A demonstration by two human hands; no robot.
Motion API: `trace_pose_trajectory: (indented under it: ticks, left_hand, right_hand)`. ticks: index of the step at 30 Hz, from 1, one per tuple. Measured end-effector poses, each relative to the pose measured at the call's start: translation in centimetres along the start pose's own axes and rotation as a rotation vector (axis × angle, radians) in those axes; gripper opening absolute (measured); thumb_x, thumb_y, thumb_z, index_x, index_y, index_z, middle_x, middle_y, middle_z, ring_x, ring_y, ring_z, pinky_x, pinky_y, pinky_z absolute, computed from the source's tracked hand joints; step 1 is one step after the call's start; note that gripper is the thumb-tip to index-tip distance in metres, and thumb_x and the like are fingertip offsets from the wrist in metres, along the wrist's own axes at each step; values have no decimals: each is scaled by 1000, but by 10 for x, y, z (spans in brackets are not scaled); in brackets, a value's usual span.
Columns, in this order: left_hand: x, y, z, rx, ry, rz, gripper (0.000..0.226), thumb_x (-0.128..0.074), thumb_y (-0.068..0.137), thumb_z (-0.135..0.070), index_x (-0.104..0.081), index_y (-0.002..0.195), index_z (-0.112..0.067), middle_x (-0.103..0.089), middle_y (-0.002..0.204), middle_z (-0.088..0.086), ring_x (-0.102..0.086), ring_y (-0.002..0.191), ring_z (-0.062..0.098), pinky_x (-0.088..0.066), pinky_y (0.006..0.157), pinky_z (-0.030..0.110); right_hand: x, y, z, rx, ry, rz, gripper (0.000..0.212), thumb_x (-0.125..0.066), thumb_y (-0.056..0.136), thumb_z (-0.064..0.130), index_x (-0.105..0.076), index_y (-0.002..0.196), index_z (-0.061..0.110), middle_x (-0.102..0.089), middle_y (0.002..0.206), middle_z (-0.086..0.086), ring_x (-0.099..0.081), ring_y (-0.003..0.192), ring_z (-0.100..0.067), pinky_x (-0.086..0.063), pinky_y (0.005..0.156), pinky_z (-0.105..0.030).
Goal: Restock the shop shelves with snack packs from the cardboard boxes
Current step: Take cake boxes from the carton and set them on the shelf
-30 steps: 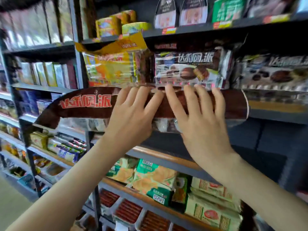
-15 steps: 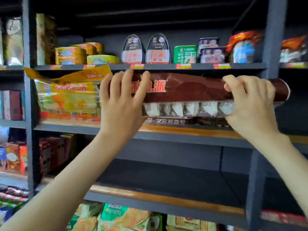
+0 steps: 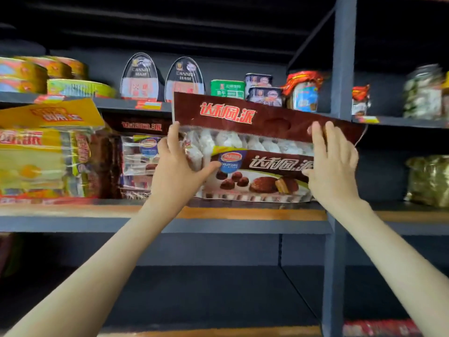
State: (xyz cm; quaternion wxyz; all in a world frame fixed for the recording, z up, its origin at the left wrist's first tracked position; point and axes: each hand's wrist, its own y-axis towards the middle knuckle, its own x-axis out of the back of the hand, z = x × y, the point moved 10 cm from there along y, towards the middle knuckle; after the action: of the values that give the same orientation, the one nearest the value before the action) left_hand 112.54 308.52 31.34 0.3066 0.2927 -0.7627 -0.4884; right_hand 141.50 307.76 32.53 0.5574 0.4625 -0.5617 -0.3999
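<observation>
A large brown chocolate pie snack pack (image 3: 257, 152) stands upright on the middle shelf (image 3: 243, 214), its front facing me. My left hand (image 3: 178, 170) grips its left edge, thumb across the front. Against the pack's right edge lies my right hand (image 3: 331, 164), fingers pointing up and thumb on the front. Another brown pack of the same kind (image 3: 141, 152) stands behind it to the left. Yellow packs (image 3: 41, 154) fill the shelf's left end. No cardboard box is in view.
Tins and jars (image 3: 226, 88) line the shelf above. A grey upright post (image 3: 340, 93) stands just right of the pack. A gold-wrapped pack (image 3: 427, 178) sits in the right bay. The shelf below (image 3: 194, 300) looks dark and bare.
The brown pack was lying lengthwise, top flap toward me, and now stands upright with its front showing. Both hands moved from its top to its side edges. The view shifted right and up.
</observation>
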Motion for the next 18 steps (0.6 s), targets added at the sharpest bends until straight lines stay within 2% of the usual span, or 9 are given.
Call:
trace_pose_trajectory:
  ticks: [3, 4, 6, 8, 10, 12, 14, 16, 18]
  left_hand:
    - [-16, -6, 27, 237, -59, 49, 104, -68, 73, -64, -12, 146, -14, -65, 109, 20, -64, 95, 38, -47, 78, 39]
    - [-17, -6, 27, 237, -3, 41, 98, -64, 75, -67, -20, 143, -12, -66, 105, 19, -64, 96, 39, -45, 76, 39]
    - [-18, -4, 24, 214, 78, 38, 90, -58, 76, -71, -32, 135, -9, -67, 102, 17, -63, 96, 39, -43, 71, 39]
    - [-16, -3, 23, 180, 103, 26, 86, -59, 75, -71, -36, 130, -8, -66, 98, 13, -63, 94, 37, -41, 67, 36]
    - [-13, -4, 21, 95, 61, 13, 83, -68, 72, -65, -39, 126, -8, -61, 96, 7, -61, 96, 34, -38, 67, 32]
    - [-18, -5, 24, -14, -20, 50, 89, -79, 68, -53, -37, 133, -8, -58, 114, 10, -55, 110, 31, -40, 79, 32]
    - [-30, -5, 34, -28, -133, 142, 98, -85, 65, -42, -29, 139, -11, -50, 130, 8, -49, 119, 25, -38, 91, 29]
    - [-42, -1, 45, 50, -292, 193, 84, -82, 70, -38, -28, 131, -19, -57, 108, -2, -56, 97, 14, -40, 82, 27]
    - [-44, 1, 48, 97, -460, 140, 65, -76, 77, -38, -28, 119, -23, -54, 79, -8, -55, 65, 2, -40, 67, 26]
  right_hand:
    - [-13, 1, 45, 121, 12, 81, 109, -61, 76, -8, 8, 153, 27, 4, 161, -13, 6, 147, -29, 2, 116, -48]
    - [-21, 0, 63, 172, 38, 132, 110, -62, 80, 1, 16, 151, 31, 10, 161, -9, 10, 147, -26, 7, 114, -49]
    - [-38, -1, 90, 231, 77, 195, 114, -69, 82, 38, 25, 146, 37, 13, 160, -5, 15, 146, -23, 15, 109, -56]
    - [-43, 4, 100, 216, 113, 151, 119, -72, 71, 60, 19, 145, 40, 4, 161, -7, 11, 145, -22, 17, 104, -61]
    - [-43, 7, 97, 212, 169, 50, 118, -78, 65, 58, 3, 147, 36, -8, 159, -7, 3, 144, -21, 15, 103, -64]
    - [-44, 6, 93, 268, 244, -43, 112, -81, 63, 54, -10, 146, 29, -14, 154, -4, -7, 143, -23, 15, 105, -62]
    - [-42, 6, 94, 329, 295, -112, 106, -81, 64, 53, -19, 143, 21, -19, 150, -4, -15, 141, -25, 22, 109, -50]
    - [-40, 10, 96, 352, 309, -150, 95, -75, 71, 55, -23, 141, 17, -24, 148, -5, -19, 139, -26, 23, 111, -41]
    - [-39, 15, 97, 325, 316, -162, 81, -61, 81, 57, -24, 142, 19, -27, 148, -4, -20, 140, -25, 13, 112, -51]
